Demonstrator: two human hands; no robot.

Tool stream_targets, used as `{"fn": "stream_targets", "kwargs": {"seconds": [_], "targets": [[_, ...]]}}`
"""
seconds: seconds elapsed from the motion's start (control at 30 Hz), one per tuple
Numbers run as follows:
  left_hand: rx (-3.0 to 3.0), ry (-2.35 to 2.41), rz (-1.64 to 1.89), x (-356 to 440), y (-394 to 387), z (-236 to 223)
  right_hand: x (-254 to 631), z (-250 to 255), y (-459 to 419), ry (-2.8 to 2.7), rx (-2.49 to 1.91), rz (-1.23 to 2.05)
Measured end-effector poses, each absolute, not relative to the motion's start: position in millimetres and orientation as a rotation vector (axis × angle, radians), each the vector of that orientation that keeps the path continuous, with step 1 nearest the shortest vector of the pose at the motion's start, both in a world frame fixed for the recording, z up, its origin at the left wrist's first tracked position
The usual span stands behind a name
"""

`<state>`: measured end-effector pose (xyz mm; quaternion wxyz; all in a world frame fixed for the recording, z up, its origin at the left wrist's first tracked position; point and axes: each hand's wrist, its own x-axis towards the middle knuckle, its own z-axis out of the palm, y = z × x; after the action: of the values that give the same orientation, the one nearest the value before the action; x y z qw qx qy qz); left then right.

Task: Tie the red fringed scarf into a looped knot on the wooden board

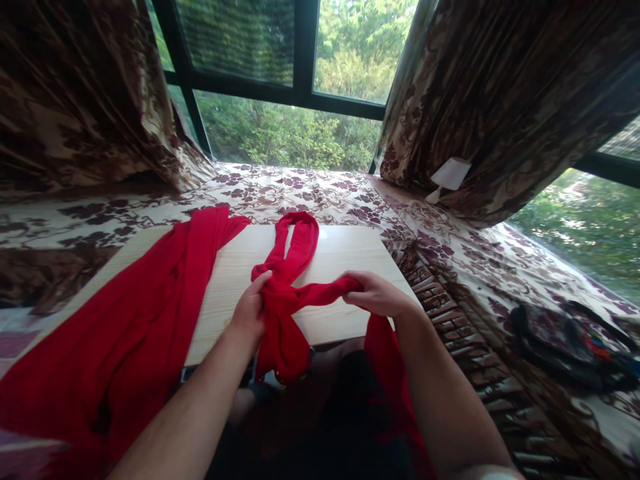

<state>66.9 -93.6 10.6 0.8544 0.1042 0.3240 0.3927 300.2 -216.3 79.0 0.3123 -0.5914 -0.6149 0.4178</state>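
A long red scarf (pixel 295 250) lies looped across a pale wooden board (pixel 345 253). My left hand (pixel 250 310) is closed round the bunched crossing of the scarf near the board's front edge. My right hand (pixel 377 293) grips a strand of the same scarf pulled out to the right. One end hangs down off the front edge between my arms. A wide part of the red cloth (pixel 120 340) spreads over the board's left side and down toward me.
The board rests on a brown floral bed cover (pixel 320 190) under a window (pixel 300 80) with patterned curtains (pixel 500 87) at both sides. A white tag (pixel 450 175) hangs from the right curtain. A dark bag (pixel 570 343) lies at the right.
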Motion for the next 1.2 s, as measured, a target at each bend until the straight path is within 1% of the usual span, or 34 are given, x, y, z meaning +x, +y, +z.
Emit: {"fn": "stream_targets", "kwargs": {"seconds": [0.07,0.13,0.2,0.3,0.37,0.43,0.5,0.63,0.7,0.87,0.93,1.03,1.2], "targets": [[0.248,0.662,0.834,65.3,-95.9,10.1,296.2,71.8,-192.6,-1.794,-1.915,0.9],[0.304,0.629,0.852,65.1,-97.8,9.0,289.6,64.8,-176.9,-1.926,-2.139,0.7],[0.371,0.586,0.884,66.0,-98.7,8.0,281.4,60.7,-170.1,-2.018,-2.175,0.525],[0.413,0.549,0.872,67.9,-97.9,6.1,267.8,57.4,-169.4,-2.111,-1.966,0.378],[0.397,0.546,0.838,68.2,-96.6,4.5,258.1,53.7,-169.9,-2.203,-1.793,0.403],[0.381,0.54,0.803,67.4,-95.6,3.2,248.5,47.5,-168.8,-2.301,-1.714,0.459],[0.369,0.534,0.764,65.8,-95.5,2.9,240.1,40.1,-166.0,-2.343,-1.77,0.483],[0.352,0.469,0.758,63.4,-97.3,6.0,231.0,31.5,-158.2,-2.323,-1.978,0.408],[0.341,0.441,0.809,63.3,-98.1,7.9,231.2,34.4,-154.2,-2.384,-2.02,0.422],[0.308,0.523,0.919,62.5,-96.7,10.5,242.3,58.3,-152.8,-2.732,-1.894,0.678],[0.279,0.541,0.952,60.7,-95.3,11.1,250.9,68.2,-158.2,-2.784,-1.908,0.726],[0.243,0.538,0.994,58.3,-93.0,11.1,269.8,77.9,-170.7,-2.735,-2.053,0.728],[0.237,0.484,1.037,60.6,-92.8,10.6,307.9,80.6,-187.3,-2.493,-2.266,0.791]]}}
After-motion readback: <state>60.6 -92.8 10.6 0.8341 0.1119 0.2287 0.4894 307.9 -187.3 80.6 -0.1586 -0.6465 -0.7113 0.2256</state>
